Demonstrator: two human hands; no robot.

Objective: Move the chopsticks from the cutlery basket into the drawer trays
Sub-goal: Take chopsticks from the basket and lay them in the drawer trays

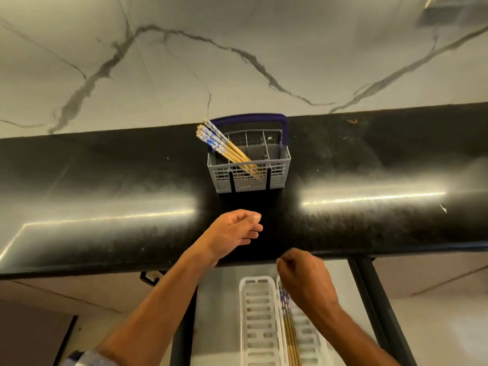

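Observation:
A grey cutlery basket (249, 165) with a blue handle stands on the black counter. Several wooden chopsticks (224, 146) with blue-and-white patterned tops lean out of its left side. Below the counter edge, two white slotted trays lie side by side in the open drawer. The left tray (257, 320) shows nothing in it. The right tray (307, 336) holds a few chopsticks (289, 331) laid lengthwise. My left hand (235, 233) hovers over the counter in front of the basket, fingers relaxed and holding nothing. My right hand (303, 281) is over the top of the right tray, its curled fingers hidden under its back.
The black counter (105, 196) is glossy and runs the full width, with a marbled wall (237, 48) behind it. A dark drawer frame (369, 299) runs along the right of the trays. A small dark handle (149, 277) hangs under the counter edge on the left.

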